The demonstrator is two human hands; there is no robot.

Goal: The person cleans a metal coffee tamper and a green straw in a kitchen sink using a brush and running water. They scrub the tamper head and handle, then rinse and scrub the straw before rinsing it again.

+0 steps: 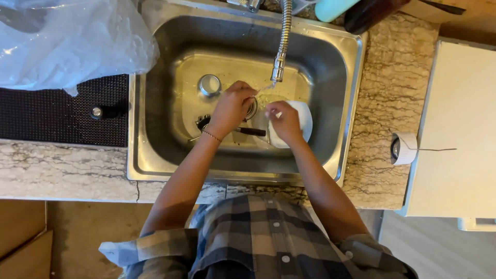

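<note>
My left hand (233, 105) is curled over the middle of the steel sink (155, 103), its fingertips in the thin stream of water under the faucet nozzle (278, 73). Whether it holds anything is hidden. A thin bracelet (211, 136) sits on that wrist. My right hand (284, 120) is closed on the near edge of a white bowl (304, 120) that is tilted in the basin to the right of the drain. The two hands are almost touching.
A small metal cup (209, 84) and dark-handled utensils (251, 132) lie in the basin. The flexible faucet hose (284, 36) hangs from the back. A black mat (62, 111) and a clear plastic bag (67, 41) are on the left. A paper roll (404, 148) lies on the stone counter at the right.
</note>
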